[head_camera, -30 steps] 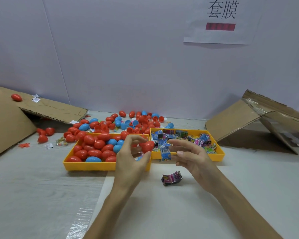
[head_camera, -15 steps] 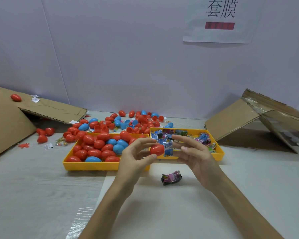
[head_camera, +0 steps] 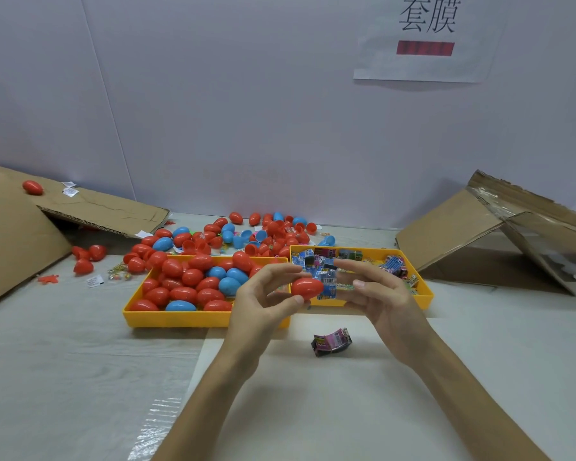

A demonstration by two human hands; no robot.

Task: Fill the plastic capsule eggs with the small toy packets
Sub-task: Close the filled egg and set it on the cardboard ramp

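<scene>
- the left hand pinches one red egg between thumb and fingertips, lifted just in front of the trays, likely so its right end faces the other hand.
- the right hand grasps one blue packet between thumb and forefingers, touching or just beside the egg's right end. this looks like lining the packet up for loading.
- the egg looks whole from here. i cannot tell whether its halves are parted yet.
- two yellow trays sit side by side, each within easy reach of the hand that picks from it. the left tray holds eggs and the right tray holds packets.
- in the left tray i count four blue eggs, plus red ones too crowded to count exactly.
- the packets in the right tray overlap too much to count.
- one loose packet lies on the table below the hands, apart from both trays, perhaps set aside or dropped.
- a heap of eggs, red and blue, lies behind the trays against the wall. some look like open halves, so my guess is that it is unsorted stock.
- one red egg rests on the cardboard sheet at far left.
- judging by the full trays, most of the filling remains to be done.
</scene>
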